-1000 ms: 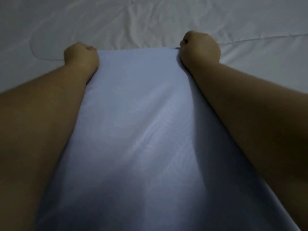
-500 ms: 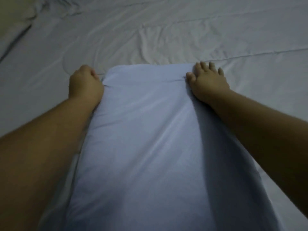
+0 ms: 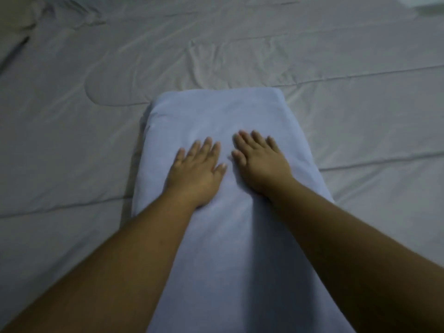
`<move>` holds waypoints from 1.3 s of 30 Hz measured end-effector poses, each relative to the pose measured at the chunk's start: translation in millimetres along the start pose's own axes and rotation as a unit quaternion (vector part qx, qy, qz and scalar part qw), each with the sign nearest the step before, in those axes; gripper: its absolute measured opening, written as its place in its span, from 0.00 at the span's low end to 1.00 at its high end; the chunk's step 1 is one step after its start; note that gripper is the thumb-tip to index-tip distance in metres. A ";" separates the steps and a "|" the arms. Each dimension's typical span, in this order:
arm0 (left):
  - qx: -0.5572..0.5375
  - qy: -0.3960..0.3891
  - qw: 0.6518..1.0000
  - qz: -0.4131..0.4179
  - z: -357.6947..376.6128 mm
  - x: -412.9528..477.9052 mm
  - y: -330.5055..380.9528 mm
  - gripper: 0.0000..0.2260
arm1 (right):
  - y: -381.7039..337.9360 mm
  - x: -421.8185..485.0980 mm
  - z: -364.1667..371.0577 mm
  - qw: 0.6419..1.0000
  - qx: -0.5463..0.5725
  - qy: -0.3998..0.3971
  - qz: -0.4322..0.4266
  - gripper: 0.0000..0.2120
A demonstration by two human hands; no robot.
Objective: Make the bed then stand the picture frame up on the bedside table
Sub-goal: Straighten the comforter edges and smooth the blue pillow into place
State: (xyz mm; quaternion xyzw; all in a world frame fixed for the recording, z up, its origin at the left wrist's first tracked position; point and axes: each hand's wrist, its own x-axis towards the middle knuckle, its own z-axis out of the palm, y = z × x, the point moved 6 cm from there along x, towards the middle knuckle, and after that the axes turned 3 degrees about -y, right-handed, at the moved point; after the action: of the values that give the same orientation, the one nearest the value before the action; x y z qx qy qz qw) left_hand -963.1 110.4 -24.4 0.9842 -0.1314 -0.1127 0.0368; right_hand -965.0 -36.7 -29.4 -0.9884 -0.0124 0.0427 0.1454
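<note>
Both hands, left hand [image 3: 195,170] and right hand [image 3: 260,162], are lying flat, fingers spread, on what looks like a pale-blue pillow [image 3: 223,111], wrinkled grey bedsheet [image 3: 96,68] surrounding it.

A: What surrounds the scene?
B: A wide bed [image 3: 336,44] covered in wrinkled pale grey sheeting fills the view.
A: And the light?
B: Dim, bluish, with soft shadows.

At eleven o'clock, in the far corner, lies a rumpled beige cloth [image 3: 16,13] with a dark narrow gap [image 3: 15,52] just below it, while at one o'clock a pale bright patch [image 3: 430,2] shows, too blurred to identify.
</note>
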 end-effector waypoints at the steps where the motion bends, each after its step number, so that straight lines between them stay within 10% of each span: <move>1: 0.002 0.006 1.000 -0.025 7.6 -11.6 -15.0 0.27 | 9.6 -14.7 4.7 1.000 -0.015 -0.009 0.017 0.26; 5: -0.055 0.008 0.974 -0.221 0.1 -47.6 -77.3 0.30 | 71.1 -49.2 -14.6 0.976 -0.002 0.005 0.215 0.28; 10: -0.056 0.151 0.984 -0.080 -37.4 -53.0 6.0 0.29 | -1.6 -55.0 -46.2 0.985 0.020 0.152 0.074 0.27; 14: -0.002 0.032 0.995 -0.089 18.4 -65.2 8.0 0.28 | 7.2 -67.9 7.1 0.997 -0.017 0.015 0.079 0.27; 19: 0.003 0.049 0.997 -0.063 21.4 -66.6 2.3 0.28 | 11.7 -72.5 7.7 0.999 -0.012 0.029 0.044 0.26; 29: -0.252 0.027 0.893 -0.372 24.2 -105.8 -66.4 0.29 | 77.1 -100.5 -0.5 0.915 0.140 0.054 0.374 0.26; 39: -0.289 0.036 0.895 -0.336 -11.0 -96.0 -80.1 0.27 | 65.6 -89.2 -31.5 0.879 0.236 0.064 0.408 0.24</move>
State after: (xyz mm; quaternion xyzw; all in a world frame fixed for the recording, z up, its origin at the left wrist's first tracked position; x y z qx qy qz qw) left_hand -1030.7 213.7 -1.6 0.9189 0.2474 -0.1161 0.2844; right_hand -1050.2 -111.8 -11.1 -0.8426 0.4119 0.0368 0.3450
